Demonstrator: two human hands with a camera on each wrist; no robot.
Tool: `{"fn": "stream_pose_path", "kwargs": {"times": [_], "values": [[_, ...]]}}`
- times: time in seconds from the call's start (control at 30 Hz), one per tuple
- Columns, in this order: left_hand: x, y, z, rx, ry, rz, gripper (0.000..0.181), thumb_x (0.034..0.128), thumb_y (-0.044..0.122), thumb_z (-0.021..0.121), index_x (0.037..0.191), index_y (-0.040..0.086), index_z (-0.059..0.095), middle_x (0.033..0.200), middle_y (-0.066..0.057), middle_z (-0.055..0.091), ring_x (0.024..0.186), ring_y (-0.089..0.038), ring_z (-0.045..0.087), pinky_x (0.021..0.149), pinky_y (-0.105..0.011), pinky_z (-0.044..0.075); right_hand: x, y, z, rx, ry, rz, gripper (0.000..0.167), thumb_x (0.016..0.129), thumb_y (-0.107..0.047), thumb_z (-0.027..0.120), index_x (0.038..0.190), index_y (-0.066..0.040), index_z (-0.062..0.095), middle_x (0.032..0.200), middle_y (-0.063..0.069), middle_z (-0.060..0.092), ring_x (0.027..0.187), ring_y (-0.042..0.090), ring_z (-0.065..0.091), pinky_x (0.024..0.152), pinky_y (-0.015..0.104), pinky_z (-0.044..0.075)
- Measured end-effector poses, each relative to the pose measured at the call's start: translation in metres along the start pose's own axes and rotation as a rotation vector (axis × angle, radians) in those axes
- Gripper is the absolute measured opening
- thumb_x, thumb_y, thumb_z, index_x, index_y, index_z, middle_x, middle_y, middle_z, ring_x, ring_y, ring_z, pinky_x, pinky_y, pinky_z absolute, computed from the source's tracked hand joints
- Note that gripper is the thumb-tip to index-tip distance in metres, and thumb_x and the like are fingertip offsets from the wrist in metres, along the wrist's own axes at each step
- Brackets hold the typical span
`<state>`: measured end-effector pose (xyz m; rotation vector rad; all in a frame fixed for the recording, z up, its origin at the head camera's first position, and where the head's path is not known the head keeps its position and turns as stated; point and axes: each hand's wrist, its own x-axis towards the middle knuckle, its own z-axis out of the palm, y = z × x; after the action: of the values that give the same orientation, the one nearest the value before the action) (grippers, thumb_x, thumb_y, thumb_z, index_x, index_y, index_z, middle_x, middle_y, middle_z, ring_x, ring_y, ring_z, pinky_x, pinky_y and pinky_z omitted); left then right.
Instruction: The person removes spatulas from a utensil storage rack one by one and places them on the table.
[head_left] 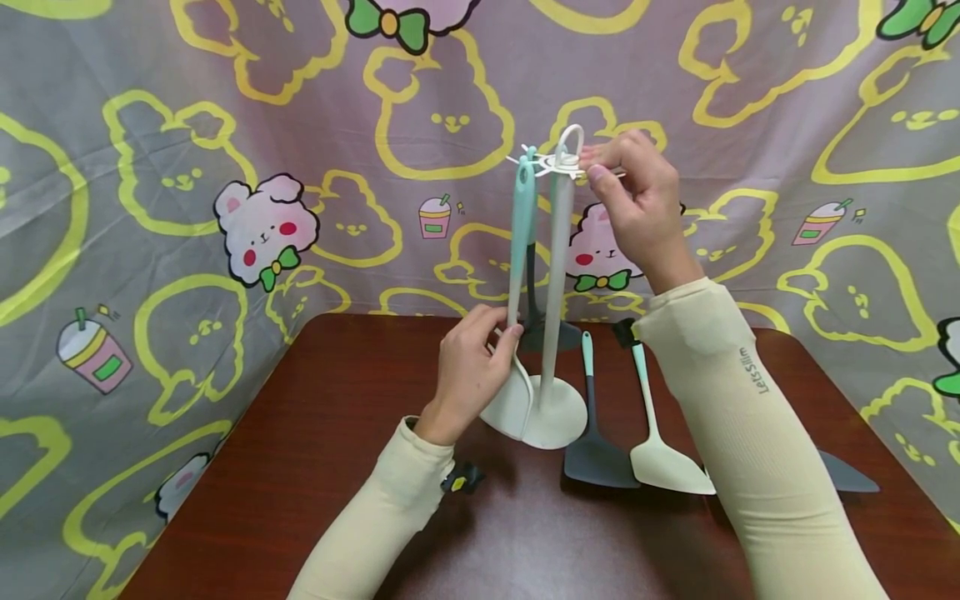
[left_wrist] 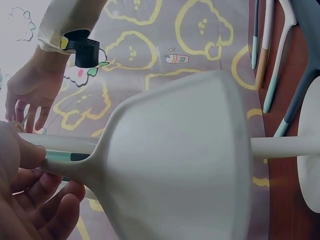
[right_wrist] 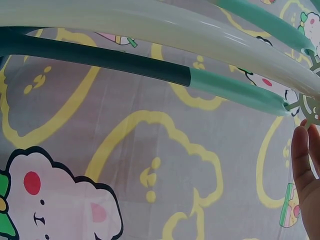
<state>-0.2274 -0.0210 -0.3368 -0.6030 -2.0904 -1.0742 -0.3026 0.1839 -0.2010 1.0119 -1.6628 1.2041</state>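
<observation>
Head view, left hand (head_left: 474, 367): curled, pinching the white turner (head_left: 510, 404) by its neck.
Right hand (head_left: 639, 196): bent fingers pinch the white rack (head_left: 556, 275) up top.
Desk (head_left: 337, 400): under both hands, with a grey turner (head_left: 600, 462) on it.
Left wrist view, white turner: flat end just past the left hand.
Right wrist view, dark tool (right_wrist: 125, 63): hangs near the right hand.

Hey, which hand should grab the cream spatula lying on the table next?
Probably the right hand: it touches the rack on the side where the cream spatula lies; the left hand grips another spatula.
</observation>
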Motion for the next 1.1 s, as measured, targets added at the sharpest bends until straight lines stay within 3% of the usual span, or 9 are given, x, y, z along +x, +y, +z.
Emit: {"fn": "stream_pose_path", "kwargs": {"times": [0.2,0.5,0.57,0.73,1.0,1.1], "values": [[0.001,0.000,-0.004,0.022,0.023,0.022,0.011,0.0924,0.015,0.067,0.097,0.006,0.072,0.085,-0.006,0.066,0.073,-0.015,0.061,0.061,-0.026,0.049,0.000,-0.001,0.001,0.005,0.004,0.000,0.019,0.093,-0.003,0.053,0.093,0.013,0.063,0.095,-0.023,0.057,0.106,0.004,0.065,0.085,0.016,0.054],[0.001,-0.003,-0.013,0.066,0.062,0.034,0.010,0.0898,0.014,0.070,0.095,0.006,0.074,0.084,-0.005,0.068,0.072,-0.015,0.064,0.060,-0.029,0.050,0.000,-0.003,0.001,0.023,0.018,0.011,0.019,0.092,-0.003,0.053,0.092,0.013,0.064,0.091,-0.006,0.060,0.105,0.006,0.065,0.075,0.015,0.053],[0.001,-0.003,-0.015,0.077,0.057,0.025,0.010,0.0894,0.015,0.071,0.094,0.007,0.074,0.083,-0.004,0.068,0.072,-0.014,0.064,0.061,-0.029,0.050,0.000,-0.003,0.001,0.024,0.013,0.020,0.019,0.092,-0.003,0.053,0.093,0.013,0.063,0.091,-0.006,0.061,0.105,0.007,0.066,0.074,0.015,0.053],[-0.001,-0.006,-0.018,0.100,0.047,0.008,0.008,0.0876,0.014,0.073,0.092,0.008,0.074,0.080,-0.003,0.067,0.069,-0.014,0.062,0.059,-0.028,0.048,-0.001,-0.002,0.000,0.014,-0.003,0.036,0.021,0.094,-0.003,0.052,0.095,0.014,0.062,0.094,-0.018,0.058,0.108,0.007,0.065,0.077,0.015,0.054],[-0.005,-0.014,-0.029,0.132,0.034,-0.019,0.006,0.0878,0.012,0.070,0.090,0.007,0.074,0.078,-0.004,0.066,0.065,-0.015,0.057,0.058,-0.027,0.044,-0.002,-0.002,-0.001,-0.003,-0.009,0.051,0.023,0.094,-0.007,0.052,0.097,0.013,0.063,0.096,-0.018,0.057,0.110,0.008,0.065,0.079,0.016,0.054],[-0.007,-0.018,-0.035,0.151,0.043,-0.029,0.006,0.0865,0.011,0.071,0.089,0.007,0.075,0.077,-0.005,0.066,0.064,-0.016,0.056,0.058,-0.029,0.044,-0.001,-0.002,-0.001,0.000,-0.005,0.040,0.023,0.094,-0.007,0.052,0.096,0.014,0.063,0.094,-0.011,0.059,0.110,0.010,0.065,0.079,0.016,0.055]]}}
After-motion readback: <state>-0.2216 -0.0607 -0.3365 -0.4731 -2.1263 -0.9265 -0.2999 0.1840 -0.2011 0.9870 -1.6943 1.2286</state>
